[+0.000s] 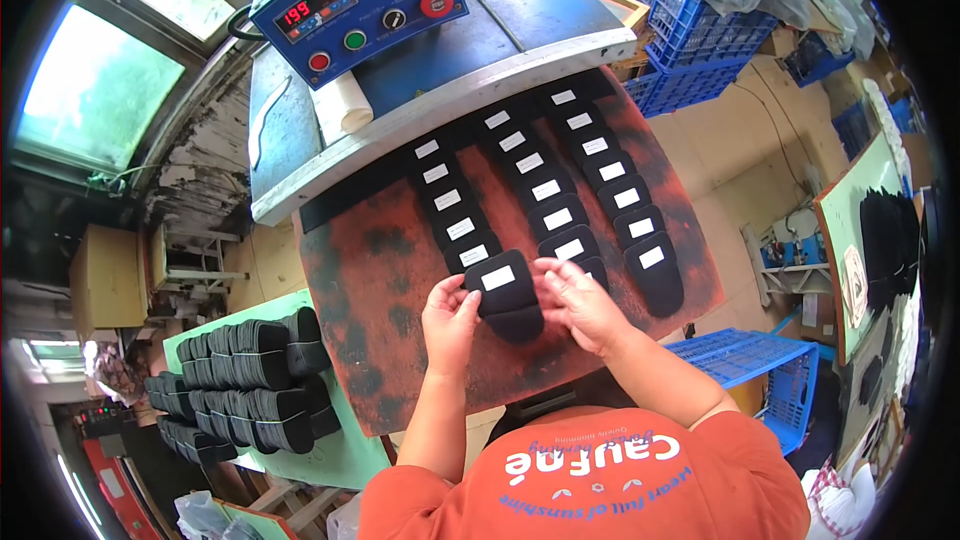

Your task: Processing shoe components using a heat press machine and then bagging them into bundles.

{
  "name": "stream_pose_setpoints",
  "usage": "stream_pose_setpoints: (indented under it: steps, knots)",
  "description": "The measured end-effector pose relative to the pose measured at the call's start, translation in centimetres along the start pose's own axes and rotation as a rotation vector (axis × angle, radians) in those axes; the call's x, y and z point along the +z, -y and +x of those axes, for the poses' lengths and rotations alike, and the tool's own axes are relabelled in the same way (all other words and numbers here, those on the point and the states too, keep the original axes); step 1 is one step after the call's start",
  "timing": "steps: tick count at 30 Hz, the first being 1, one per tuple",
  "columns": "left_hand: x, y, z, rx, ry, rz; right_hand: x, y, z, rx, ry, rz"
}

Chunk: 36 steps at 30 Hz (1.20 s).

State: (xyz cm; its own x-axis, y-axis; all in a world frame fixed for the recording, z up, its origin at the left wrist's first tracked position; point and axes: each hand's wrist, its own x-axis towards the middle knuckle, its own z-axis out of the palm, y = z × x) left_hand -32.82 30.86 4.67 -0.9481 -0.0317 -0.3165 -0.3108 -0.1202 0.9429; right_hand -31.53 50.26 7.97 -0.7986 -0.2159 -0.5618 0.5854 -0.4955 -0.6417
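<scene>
Three columns of black rounded fabric pads, each with a white label, overlap on a reddish-brown board. At the near end of the left column lies a labelled black pad. My left hand pinches its left edge, thumb on top by the label. My right hand is at the pad's right edge, fingers apart and slightly blurred; whether they touch it I cannot tell. Part of the middle column's near end is hidden behind that hand. The right column's nearest pad lies beyond it.
A blue press machine with lit displays, buttons and a pale metal edge stands over the board's far end. Bundled black pads fill a green table at left. Blue crates are stacked far right; another crate sits near right.
</scene>
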Motion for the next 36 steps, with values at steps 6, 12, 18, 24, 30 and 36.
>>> stream_pose_setpoints:
  steps: [6, 12, 18, 24, 30, 36]
  knots:
    - [-3.0, 4.6, 0.2, 0.325, -0.278, 0.455, 2.6, 7.3, -8.2, -0.565, 0.485, -0.088]
    - [-0.4, 1.3, -10.0, -0.217, 0.466, 0.405, 8.7, 10.3, -15.3, -1.018, 1.651, 0.207]
    - [-1.7, 10.2, -15.1, -0.726, 0.411, 0.551, 5.3, 9.4, -22.6, -1.23, 1.426, 0.139]
    - [-0.5, 14.3, -13.1, -0.589, 0.038, -0.204, 4.0, 8.6, -27.8, -1.36, 1.275, 0.08]
    - [-0.9, 14.2, -11.3, -0.537, 0.015, -0.201, 3.2, 6.1, -31.8, -1.462, 1.189, 0.052]
    - [-0.9, 13.8, -6.5, -0.497, 0.025, -0.24, 2.0, 5.2, -32.8, -1.522, 1.12, 0.046]
